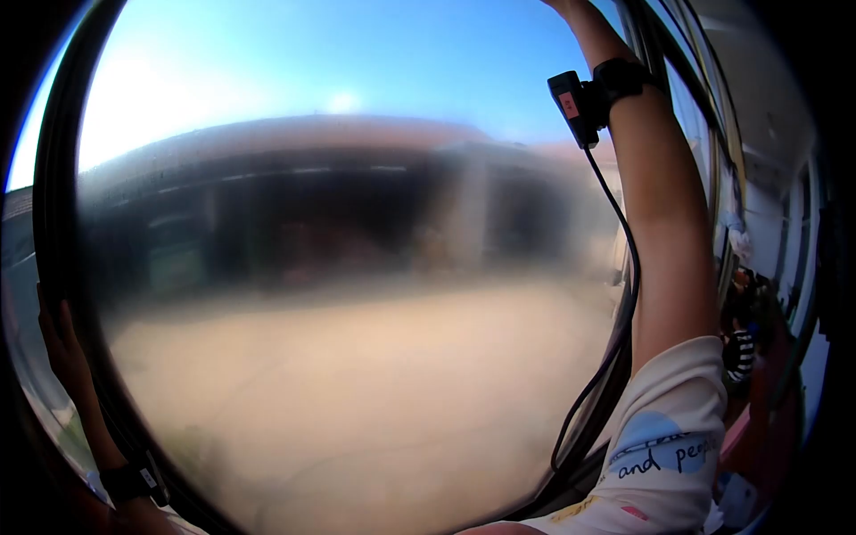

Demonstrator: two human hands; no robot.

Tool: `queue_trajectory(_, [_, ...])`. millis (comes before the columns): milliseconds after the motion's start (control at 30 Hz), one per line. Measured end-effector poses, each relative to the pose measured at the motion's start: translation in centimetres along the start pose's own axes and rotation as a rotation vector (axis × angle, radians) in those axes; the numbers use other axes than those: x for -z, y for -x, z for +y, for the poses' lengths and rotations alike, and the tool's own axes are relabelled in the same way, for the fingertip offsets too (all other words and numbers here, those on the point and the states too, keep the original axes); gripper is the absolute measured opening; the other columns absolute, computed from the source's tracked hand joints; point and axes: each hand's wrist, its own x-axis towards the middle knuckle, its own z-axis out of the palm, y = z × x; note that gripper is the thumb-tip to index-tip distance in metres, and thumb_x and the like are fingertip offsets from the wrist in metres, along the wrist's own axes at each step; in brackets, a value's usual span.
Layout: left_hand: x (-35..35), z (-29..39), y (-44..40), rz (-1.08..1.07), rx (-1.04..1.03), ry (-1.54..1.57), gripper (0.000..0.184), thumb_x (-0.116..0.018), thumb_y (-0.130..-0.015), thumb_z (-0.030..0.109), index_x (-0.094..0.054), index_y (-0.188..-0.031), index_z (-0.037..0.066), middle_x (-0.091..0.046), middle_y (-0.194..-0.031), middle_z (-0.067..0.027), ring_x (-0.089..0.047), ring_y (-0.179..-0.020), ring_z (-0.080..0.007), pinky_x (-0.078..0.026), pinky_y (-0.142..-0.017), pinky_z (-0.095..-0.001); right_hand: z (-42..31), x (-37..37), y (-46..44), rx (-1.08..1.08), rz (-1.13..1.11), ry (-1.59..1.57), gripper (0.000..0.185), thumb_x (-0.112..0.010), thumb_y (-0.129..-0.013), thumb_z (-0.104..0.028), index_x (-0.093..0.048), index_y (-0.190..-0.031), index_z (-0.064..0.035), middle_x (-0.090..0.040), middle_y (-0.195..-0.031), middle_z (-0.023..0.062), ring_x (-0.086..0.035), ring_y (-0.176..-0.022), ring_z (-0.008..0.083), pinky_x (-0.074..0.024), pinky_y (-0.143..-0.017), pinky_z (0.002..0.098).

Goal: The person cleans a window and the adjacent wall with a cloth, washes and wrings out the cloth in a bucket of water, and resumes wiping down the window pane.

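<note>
A large hazy pane of glass point(357, 374) in a dark frame point(55, 178) fills most of the head view. At the lower left, my left hand point(64, 348) lies against the frame's left side, its fingers stretched upward and apart. My right arm reaches high along the pane's right side. Only the base of my right hand point(560, 4) shows at the top edge; its fingers and anything they touch are cut off. A black strapped device point(578, 107) sits on my right wrist, and its cable point(635, 259) hangs down beside the glass. Another black band point(132, 481) is around my left wrist.
Through the blurred glass, a long reddish roof point(312, 134) and pale ground appear outside. To the right lies a room with a person in striped clothing point(739, 355) and other shapes too small to make out. Metal frame bars stand just behind my right arm.
</note>
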Motion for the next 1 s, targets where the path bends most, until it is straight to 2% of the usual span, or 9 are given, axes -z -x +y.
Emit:
queue_trajectory(133, [-1.8,-10.9,-0.4,0.001,-0.262,-0.21,0.05,-0.04,-0.099,0.037,-0.035,-0.141,0.012,-0.041,-0.141,-0.0096,-0.042,-0.128,-0.0237,-0.036,-0.105,-0.0332,11.4,2.5,7.2,-0.322,0.013,-0.068,0.049,-0.029,-0.099,-0.035,-0.031,-0.144,-0.0156,-0.02,-0.152,0.0045,-0.016,-0.141,0.0164,-0.013,-0.117,0.0356])
queue_trajectory(433, [5.2,8.2,0.0,-0.119,0.064,0.247,0.056,-0.046,-0.098,0.025,-0.028,-0.138,-0.009,-0.041,-0.134,-0.0315,-0.046,-0.121,-0.0368,-0.037,-0.102,-0.0382,21.0,3.7,21.0,-0.34,0.135,-0.09,0.053,-0.035,-0.097,-0.041,-0.035,-0.142,-0.0131,-0.035,-0.145,0.0106,-0.028,-0.137,0.0272,-0.0213,-0.112,0.0385])
queue_trajectory(500, [4.5,7.0,-0.1,-0.114,0.034,0.235,0.055,-0.046,-0.098,0.024,-0.029,-0.138,-0.009,-0.041,-0.134,-0.0316,-0.046,-0.121,-0.0367,-0.037,-0.102,-0.0383,19.3,3.3,24.5,-0.254,0.154,-0.141,0.054,-0.036,-0.097,-0.043,-0.037,-0.141,-0.0125,-0.038,-0.144,0.0119,-0.03,-0.136,0.0295,-0.0232,-0.111,0.0392])
queue_trajectory(567, [3.8,7.5,0.2,-0.102,0.009,0.228,0.054,-0.046,-0.098,0.024,-0.03,-0.138,-0.009,-0.041,-0.134,-0.0317,-0.046,-0.121,-0.0365,-0.037,-0.102,-0.0383,12.7,4.1,29.0,-0.183,0.128,-0.244,0.052,-0.04,-0.097,-0.038,-0.031,-0.144,-0.017,-0.029,-0.149,0.0068,-0.023,-0.139,0.0244,-0.0162,-0.114,0.0372])
queue_trajectory(600, [3.6,8.0,0.2,-0.092,0.016,0.227,0.052,-0.046,-0.098,0.022,-0.032,-0.137,-0.01,-0.041,-0.133,-0.0318,-0.047,-0.121,-0.0362,-0.038,-0.102,-0.0377,11.7,3.9,31.3,-0.137,0.163,-0.23,0.047,-0.046,-0.097,-0.026,-0.037,-0.139,-0.0065,-0.041,-0.14,0.0124,-0.035,-0.132,0.0268,-0.0266,-0.109,0.035])
queue_trajectory(633, [3.5,7.7,0.4,-0.081,0.023,0.224,0.051,-0.045,-0.098,0.022,-0.032,-0.137,-0.007,-0.041,-0.134,-0.0301,-0.046,-0.121,-0.0354,-0.037,-0.103,-0.0373,10.9,3.6,34.0,-0.185,0.157,-0.238,0.048,-0.044,-0.098,-0.027,-0.036,-0.14,-0.008,-0.038,-0.143,0.0118,-0.033,-0.134,0.0259,-0.0242,-0.11,0.0354])
queue_trajectory(767, [-0.7,-1.9,0.0,-0.071,-0.097,0.009,0.044,-0.041,-0.099,0.022,-0.036,-0.138,0.001,-0.04,-0.137,-0.0234,-0.044,-0.124,-0.0323,-0.035,-0.105,-0.0356,6.2,4.5,40.7,-0.235,0.066,-0.203,0.043,-0.041,-0.097,-0.021,-0.039,-0.137,-0.0049,-0.04,-0.138,0.0141,-0.035,-0.13,0.028,-0.0219,-0.11,0.0363])
queue_trajectory(900, [-4.9,-14.6,-0.4,0.0,-0.473,-0.532,0.041,-0.036,-0.101,0.022,-0.039,-0.14,0.01,-0.039,-0.141,-0.0166,-0.041,-0.128,-0.0291,-0.032,-0.108,-0.034,9.4,3.9,38.1,-0.227,0.076,-0.212,0.039,-0.047,-0.095,-0.022,-0.046,-0.13,-0.0043,-0.046,-0.13,0.0142,-0.041,-0.123,0.0292,-0.028,-0.106,0.0375])
queue_trajectory(1000, [-5.2,-12.5,0.4,-0.037,-0.285,-0.339,0.04,-0.034,-0.102,0.026,-0.041,-0.138,0.01,-0.042,-0.139,-0.0149,-0.042,-0.127,-0.0267,-0.032,-0.107,-0.0337,14.3,2.8,30.3,0.046,0.175,-0.074,0.029,-0.052,-0.093,-0.023,-0.055,-0.117,-0.0061,-0.055,-0.113,0.0129,-0.052,-0.106,0.0293,-0.0391,-0.094,0.0367])
